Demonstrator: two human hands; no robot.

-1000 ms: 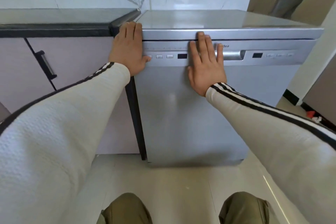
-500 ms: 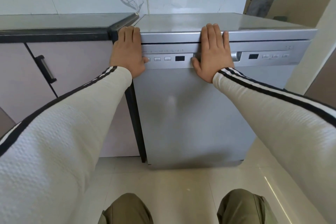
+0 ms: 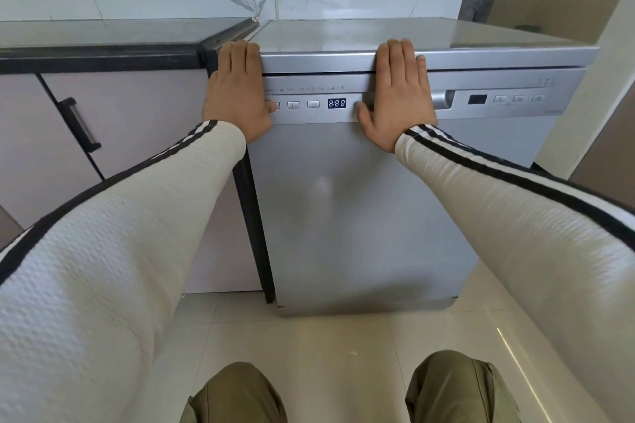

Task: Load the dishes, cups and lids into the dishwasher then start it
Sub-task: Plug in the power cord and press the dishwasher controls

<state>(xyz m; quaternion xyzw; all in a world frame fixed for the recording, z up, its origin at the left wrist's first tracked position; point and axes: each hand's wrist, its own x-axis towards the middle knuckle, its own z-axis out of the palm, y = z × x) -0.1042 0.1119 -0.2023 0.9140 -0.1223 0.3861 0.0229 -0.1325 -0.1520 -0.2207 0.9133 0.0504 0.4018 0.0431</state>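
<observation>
Dishwasher [image 3: 360, 216] stands shut beside the cabinet [image 3: 137, 120], bare floor [image 3: 326, 347] in front. Left hand [image 3: 237, 93] flat, fingers together, on the door's top-left corner, thumb at a button. Right hand [image 3: 400, 96] flat, spread, covering the handle [image 3: 443, 99] (display [image 3: 336, 103] reads 8:88).

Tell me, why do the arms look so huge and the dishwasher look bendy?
Head view: the wide-angle lens swells the near sleeves and curves the dishwasher edges; a soft glare spot shines on its door, and the display stays sharp.
</observation>
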